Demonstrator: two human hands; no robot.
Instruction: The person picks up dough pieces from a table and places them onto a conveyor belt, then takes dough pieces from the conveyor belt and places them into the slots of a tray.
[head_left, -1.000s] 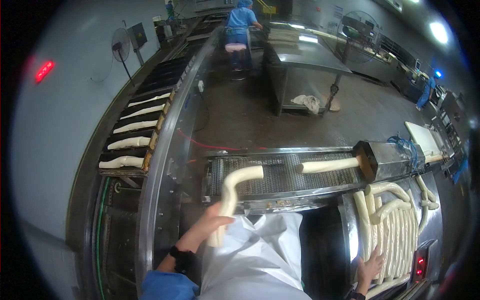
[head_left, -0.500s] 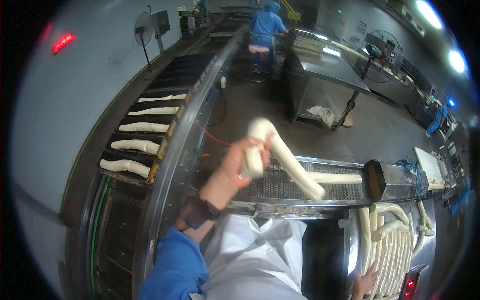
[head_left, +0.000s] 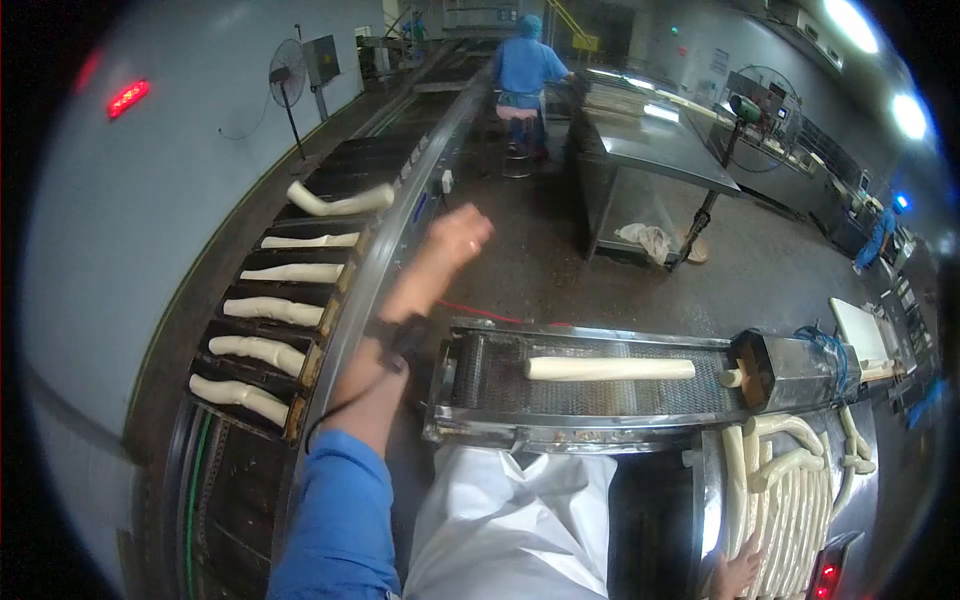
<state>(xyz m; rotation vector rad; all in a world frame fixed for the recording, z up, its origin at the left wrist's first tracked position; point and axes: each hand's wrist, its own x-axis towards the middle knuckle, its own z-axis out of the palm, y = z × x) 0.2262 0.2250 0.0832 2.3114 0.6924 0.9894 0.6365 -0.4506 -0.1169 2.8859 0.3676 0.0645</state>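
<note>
My left hand (head_left: 460, 238) hangs over the floor beside the rail of the tray line, its fingers curled and nothing visible in it. To its left, a dough strip (head_left: 340, 200) lies bent across a dark tray, its ends raised. Below it, several trays each hold one dough strip (head_left: 275, 311). One dough roll (head_left: 610, 369) lies on the mesh belt (head_left: 500, 375) in front of me. At the lower right my right hand (head_left: 738, 570) rests, fingers spread, on the dough strips (head_left: 790, 520) lying side by side on a metal table.
A metal housing (head_left: 800, 372) stands at the belt's right end, with another dough end emerging. A co-worker in blue (head_left: 527, 65) is at the back near a steel table (head_left: 660, 150). A fan (head_left: 288, 75) stands by the left wall; another person (head_left: 880, 240) is far right.
The dough strip has left my left hand and lies on a tray. That hand has moved up and left. The belt's dough roll has shifted left, and the filled trays have shifted toward me.
</note>
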